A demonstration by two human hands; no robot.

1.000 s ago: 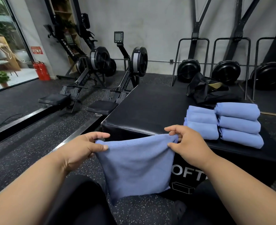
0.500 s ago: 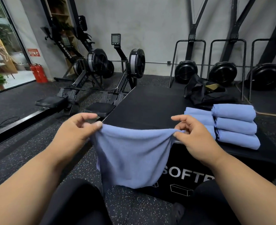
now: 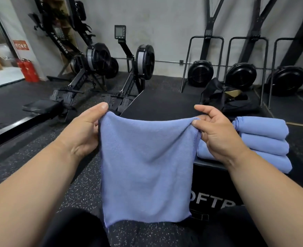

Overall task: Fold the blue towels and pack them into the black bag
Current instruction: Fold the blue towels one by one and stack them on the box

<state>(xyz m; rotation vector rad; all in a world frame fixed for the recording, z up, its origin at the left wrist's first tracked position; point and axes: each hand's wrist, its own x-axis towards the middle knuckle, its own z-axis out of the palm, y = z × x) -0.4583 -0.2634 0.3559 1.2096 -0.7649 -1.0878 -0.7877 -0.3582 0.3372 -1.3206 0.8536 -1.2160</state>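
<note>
Holding a blue towel [image 3: 145, 166] up by its two top corners, the person is letting it hang flat between the grips; the left hand [image 3: 86, 129] is pinching one corner, the right hand [image 3: 216, 132] the other. Folding well, I judge, means keeping the top edge taut and matching corners before laying it on the black box [image 3: 165, 104]. Right of the right-hand grip, folded towels [image 3: 264, 139] are sitting stacked; beyond it the black bag [image 3: 223, 98] is lying, apparently open. Below the grips the box is showing "OFTR", partly hidden; well left, a rower [image 3: 79, 75] is reading "AIR ROWER", probably.
</note>
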